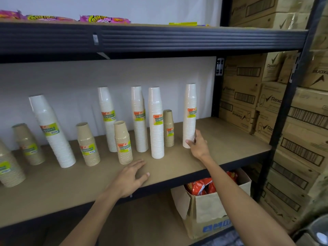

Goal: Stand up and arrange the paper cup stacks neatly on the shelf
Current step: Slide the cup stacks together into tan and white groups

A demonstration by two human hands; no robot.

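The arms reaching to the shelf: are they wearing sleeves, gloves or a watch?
No. The left hand and right hand wear no gloves, rings or watch. No sleeves show either: everything is bare right down to the picture's edge. The nails look short.

"DISPOSABLE TABLEWARE" labels on cup stacks (pixel 156 121), "Rexona" on cardboard boxes (pixel 271 68), "CHILLI" on snack packet (pixel 104 19)

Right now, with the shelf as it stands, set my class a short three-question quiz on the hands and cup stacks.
1. True or false: the right hand holds nothing.
2. The left hand is: A gripping a stack; B open, holding nothing; C out of view.
3. How many tall stacks stand on the shelf?
Key: 1 false, it grips the rightmost tall stack near its base; 2 B; 3 five.
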